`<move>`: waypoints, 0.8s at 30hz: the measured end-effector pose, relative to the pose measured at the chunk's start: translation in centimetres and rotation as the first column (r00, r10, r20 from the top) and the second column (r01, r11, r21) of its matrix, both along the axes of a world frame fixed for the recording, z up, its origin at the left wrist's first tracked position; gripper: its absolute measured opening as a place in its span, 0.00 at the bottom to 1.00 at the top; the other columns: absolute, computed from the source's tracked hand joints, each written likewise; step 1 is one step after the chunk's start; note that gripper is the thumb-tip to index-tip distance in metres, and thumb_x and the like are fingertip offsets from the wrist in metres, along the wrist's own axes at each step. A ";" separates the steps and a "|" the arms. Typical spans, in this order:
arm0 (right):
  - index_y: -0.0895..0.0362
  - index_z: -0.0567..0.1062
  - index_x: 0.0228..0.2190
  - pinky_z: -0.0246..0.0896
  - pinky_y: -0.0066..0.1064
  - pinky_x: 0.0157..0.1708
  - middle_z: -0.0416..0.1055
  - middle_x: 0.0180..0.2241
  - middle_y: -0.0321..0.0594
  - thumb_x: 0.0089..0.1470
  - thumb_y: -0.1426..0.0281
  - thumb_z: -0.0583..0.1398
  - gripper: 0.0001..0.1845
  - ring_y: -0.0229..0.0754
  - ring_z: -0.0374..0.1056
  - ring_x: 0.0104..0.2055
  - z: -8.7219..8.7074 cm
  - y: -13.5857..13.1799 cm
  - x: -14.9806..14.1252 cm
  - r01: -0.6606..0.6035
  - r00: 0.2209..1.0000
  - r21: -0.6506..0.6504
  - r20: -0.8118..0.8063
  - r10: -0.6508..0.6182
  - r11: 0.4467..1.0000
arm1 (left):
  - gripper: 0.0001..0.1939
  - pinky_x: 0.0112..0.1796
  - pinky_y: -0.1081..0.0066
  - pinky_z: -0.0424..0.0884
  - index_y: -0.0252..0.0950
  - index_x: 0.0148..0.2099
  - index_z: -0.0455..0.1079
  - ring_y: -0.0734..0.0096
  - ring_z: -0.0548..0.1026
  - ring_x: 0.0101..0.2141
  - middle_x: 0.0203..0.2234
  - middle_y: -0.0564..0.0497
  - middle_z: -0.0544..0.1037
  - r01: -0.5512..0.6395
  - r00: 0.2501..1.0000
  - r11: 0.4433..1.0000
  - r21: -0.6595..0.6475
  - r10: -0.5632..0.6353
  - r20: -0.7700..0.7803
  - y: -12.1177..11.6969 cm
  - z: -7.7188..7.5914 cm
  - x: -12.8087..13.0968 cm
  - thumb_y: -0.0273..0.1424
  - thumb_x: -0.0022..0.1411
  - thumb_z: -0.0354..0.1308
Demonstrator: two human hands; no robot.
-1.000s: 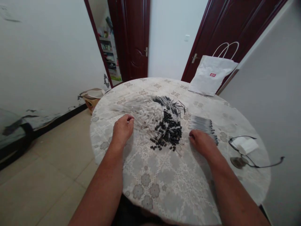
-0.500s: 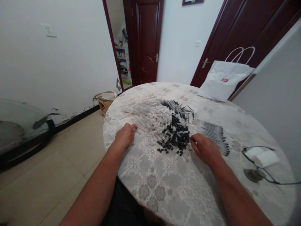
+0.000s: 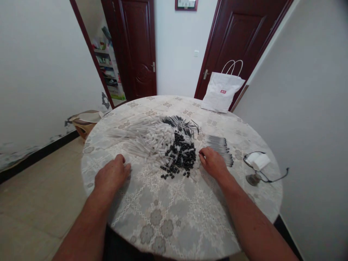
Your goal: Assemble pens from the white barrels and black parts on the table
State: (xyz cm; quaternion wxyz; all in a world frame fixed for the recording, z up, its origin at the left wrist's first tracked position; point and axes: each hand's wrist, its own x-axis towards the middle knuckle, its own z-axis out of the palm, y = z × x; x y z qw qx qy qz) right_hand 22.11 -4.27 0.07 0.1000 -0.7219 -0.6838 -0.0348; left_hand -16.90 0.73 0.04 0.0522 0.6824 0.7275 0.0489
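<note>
At far left, the white wall (image 3: pixel 40 72) shows peeling patches low down, with a light brown stool (image 3: pixel 86 127) just beside the round table. Beyond, a doorway exposes loaded shelving (image 3: pixel 107 69) next to a dark red door (image 3: pixel 138 47). On the patterned tablecloth (image 3: pixel 163 197), the left hand (image 3: pixel 112 174) is at the near left with fingers curled; whether it grips anything cannot be told. Near it, to the right, lies a loose heap of slender translucent tubes (image 3: pixel 136 145), running into short white sleeves (image 3: pixel 159 137). Small black caps (image 3: pixel 181 154) adjoin these at the heap's right side, several scattered along its near edge; dark-tipped thin rods (image 3: pixel 179 123) lie behind them. The right hand (image 3: pixel 200 155) is just beside the caps, thumb and forefinger drawn together; what, if anything, they pinch is too small to determine. Beyond that hand, pens (image 3: pixel 217 143) lie side by side in a row, dark ends to the right; the hand obstructs the view of part of the row's near end. A white paper bag (image 3: pixel 223 90) stands at the table's far edge, obscuring the lower part of a second dark red door (image 3: pixel 241 36). At right, a dark round object (image 3: pixel 253 179) and folded white tissue (image 3: pixel 261 162) lie with a pair of eyeglasses (image 3: pixel 272 181), apart from the heap.
</note>
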 end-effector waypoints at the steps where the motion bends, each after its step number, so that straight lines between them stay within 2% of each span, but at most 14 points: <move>1: 0.55 0.77 0.45 0.58 0.30 0.44 0.76 0.45 0.45 0.68 0.66 0.54 0.12 0.45 0.71 0.46 0.2 0.3 0.2 0.022 1.000 -0.009 0.000 -0.022 1.000 | 0.20 0.36 0.58 0.69 0.37 0.51 0.70 0.44 0.79 0.42 0.41 0.34 0.80 0.003 1.000 1.000 0.008 -0.003 0.006 0.0 0.0 0.1 0.43 0.67 0.47; 8: 0.56 0.80 0.45 0.58 0.30 0.47 0.79 0.46 0.48 0.66 0.66 0.55 0.15 0.46 0.73 0.49 1.7 3.5 0.9 0.090 0.995 -0.094 -0.037 -0.094 0.991 | 0.19 0.36 0.58 0.69 0.33 0.52 0.69 0.42 0.79 0.41 0.40 0.31 0.80 -0.011 1.000 1.000 -0.009 0.011 -0.018 0.8 -0.2 0.4 0.36 0.63 0.49; 15: 0.58 0.82 0.44 0.60 0.31 0.47 0.80 0.46 0.51 0.64 0.65 0.56 0.16 0.46 0.74 0.50 1.5 7.3 0.9 0.147 0.987 -0.165 -0.040 -0.156 0.975 | 0.15 0.36 0.57 0.69 0.34 0.43 0.71 0.42 0.79 0.40 0.39 0.31 0.80 -0.034 0.999 0.999 -0.024 0.034 -0.026 0.9 -0.5 -0.4 0.38 0.63 0.49; 18: 0.59 0.83 0.43 0.62 0.30 0.46 0.81 0.46 0.54 0.62 0.65 0.58 0.17 0.48 0.75 0.50 0.9 9.0 0.9 0.176 0.981 -0.224 -0.041 -0.190 0.959 | 0.13 0.35 0.57 0.68 0.37 0.37 0.71 0.43 0.79 0.38 0.36 0.32 0.80 -0.021 0.999 0.999 0.029 0.020 0.031 1.0 -0.7 -1.0 0.39 0.63 0.49; 24: 0.64 0.81 0.50 0.65 0.31 0.44 0.79 0.49 0.61 0.60 0.61 0.60 0.23 0.52 0.76 0.50 -0.1 11.9 0.8 0.213 0.970 -0.329 -0.044 -0.240 0.920 | 0.10 0.32 0.63 0.64 0.40 0.33 0.66 0.54 0.76 0.31 0.28 0.44 0.78 0.021 0.969 0.999 0.035 -0.029 0.246 0.9 -0.3 -0.4 0.40 0.61 0.51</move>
